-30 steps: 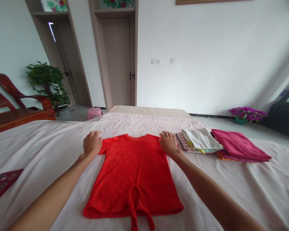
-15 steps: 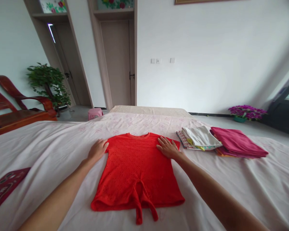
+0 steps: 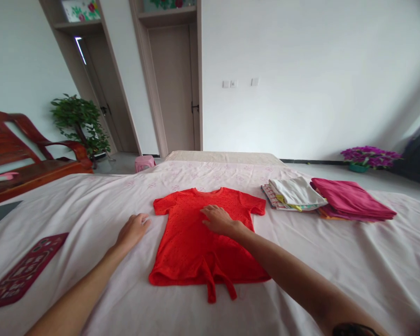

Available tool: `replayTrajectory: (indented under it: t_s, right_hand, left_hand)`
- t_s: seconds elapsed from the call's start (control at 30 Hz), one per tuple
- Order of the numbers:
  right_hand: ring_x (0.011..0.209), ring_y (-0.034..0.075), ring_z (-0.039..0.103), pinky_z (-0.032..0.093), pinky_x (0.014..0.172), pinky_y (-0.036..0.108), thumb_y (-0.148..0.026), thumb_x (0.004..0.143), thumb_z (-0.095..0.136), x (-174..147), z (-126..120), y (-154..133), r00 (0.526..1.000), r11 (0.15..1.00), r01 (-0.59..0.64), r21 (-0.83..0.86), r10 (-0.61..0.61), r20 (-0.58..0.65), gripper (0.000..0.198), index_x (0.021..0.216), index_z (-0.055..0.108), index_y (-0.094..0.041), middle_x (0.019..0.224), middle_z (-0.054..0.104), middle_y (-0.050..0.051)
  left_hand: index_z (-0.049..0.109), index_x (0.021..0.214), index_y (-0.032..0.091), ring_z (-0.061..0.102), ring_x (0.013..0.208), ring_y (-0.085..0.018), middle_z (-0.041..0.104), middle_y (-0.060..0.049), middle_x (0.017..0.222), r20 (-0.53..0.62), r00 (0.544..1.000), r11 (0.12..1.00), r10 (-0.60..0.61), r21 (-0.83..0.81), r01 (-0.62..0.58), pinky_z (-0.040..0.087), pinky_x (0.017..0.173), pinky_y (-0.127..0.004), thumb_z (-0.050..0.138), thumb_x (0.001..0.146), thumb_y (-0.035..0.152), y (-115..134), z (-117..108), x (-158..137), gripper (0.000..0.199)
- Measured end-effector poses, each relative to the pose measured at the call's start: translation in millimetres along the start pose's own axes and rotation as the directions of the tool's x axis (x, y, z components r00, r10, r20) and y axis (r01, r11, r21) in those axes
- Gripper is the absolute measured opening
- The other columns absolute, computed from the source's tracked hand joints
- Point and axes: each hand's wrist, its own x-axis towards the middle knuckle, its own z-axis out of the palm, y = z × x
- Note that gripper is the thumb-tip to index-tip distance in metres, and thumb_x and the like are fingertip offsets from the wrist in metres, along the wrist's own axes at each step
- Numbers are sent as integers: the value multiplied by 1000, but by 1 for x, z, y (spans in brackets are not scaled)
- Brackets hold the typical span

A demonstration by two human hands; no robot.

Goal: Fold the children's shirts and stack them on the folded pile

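Note:
A red short-sleeved T-shirt [image 3: 185, 242] lies flat on the pale sheet [image 3: 126, 289], its collar away from me and two tie strips at the hem pointing toward me. My right hand [image 3: 219, 219] is over the middle of the chest, palm down with fingers stretched; I cannot tell whether it presses on the cloth. Left of the shirt, my left hand [image 3: 135, 227] is just above or on the sheet, apart from the left sleeve, fingers loosely bent and holding nothing.
Right of the shirt are a folded stack with a white garment [image 3: 296, 192] on top and a folded magenta stack [image 3: 350, 198]. A dark red patterned flat item [image 3: 26, 270] and a grey flat object [image 3: 2, 213] lie at left. Beyond stand a wooden bench [image 3: 49, 163] and pink stool [image 3: 144, 163].
My right hand has moved from the right shoulder to the middle of the chest. My left hand has let go of the left sleeve and shifted left. The view has turned slightly.

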Motion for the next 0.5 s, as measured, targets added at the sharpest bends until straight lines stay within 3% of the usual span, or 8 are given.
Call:
replayTrajectory:
  t_s: [0.13,0.23,0.37,0.5]
  right_hand:
    - [130,29,47,37,108,45,-32,90,51,-9,7,-17,990,989,142,39,-142,4,44,132,59,-20,139,54,13]
    - [127,28,50,39,107,44,-29,87,53,-17,4,-13,981,979,189,82,-191,19,42,128,62,-20,136,57,12]
    - [120,24,56,42,104,37,-21,86,51,-27,-5,5,983,971,183,153,-185,5,37,119,67,-21,129,63,9]
    - [112,22,61,46,97,33,-16,84,50,-29,-10,18,998,972,63,225,-57,-34,34,110,71,-24,118,69,5]
  left_hand:
    - [59,128,16,58,116,-35,61,-21,124,-33,988,987,-149,50,150,46,92,-41,45,85,53,14,-3,32,58]
    - [53,133,16,56,117,-38,57,-24,127,-74,982,983,-173,41,176,45,91,-46,49,83,53,29,3,57,63]
    - [59,125,23,45,129,-37,49,-19,139,-126,990,998,-69,3,70,39,100,-50,56,79,45,47,11,77,50]
    - [67,90,23,52,123,-28,65,-11,118,-110,988,989,104,-95,-115,37,106,-37,58,77,36,52,2,83,21]
